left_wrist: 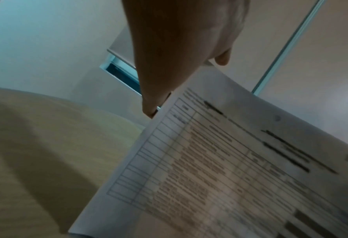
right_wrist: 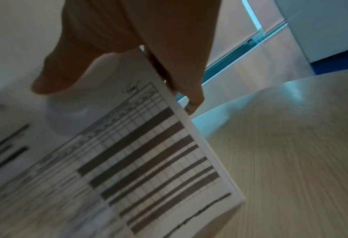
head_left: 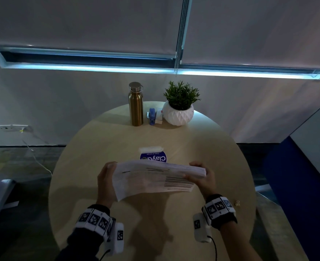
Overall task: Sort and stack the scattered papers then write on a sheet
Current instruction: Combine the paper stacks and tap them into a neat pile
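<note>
A stack of printed papers [head_left: 153, 178] is lifted above the round wooden table [head_left: 102, 144], held between both hands. My left hand [head_left: 106, 178] grips its left edge, fingers behind and thumb in front. My right hand [head_left: 204, 176] grips the right edge, thumb lying on the top sheet. In the left wrist view the top sheet [left_wrist: 230, 169] shows a printed table, with my fingers [left_wrist: 161, 64] at its upper corner. In the right wrist view my thumb [right_wrist: 67, 72] presses on the papers [right_wrist: 138, 153], which carry dark bars in a grid. No pen is in sight.
A blue-and-white wipes pack [head_left: 152, 156] lies just behind the papers. At the table's far side stand a gold bottle [head_left: 136, 104], a blue stapler [head_left: 152, 116] and a potted plant [head_left: 180, 104]. A small binder clip [head_left: 237, 202] lies near the right edge.
</note>
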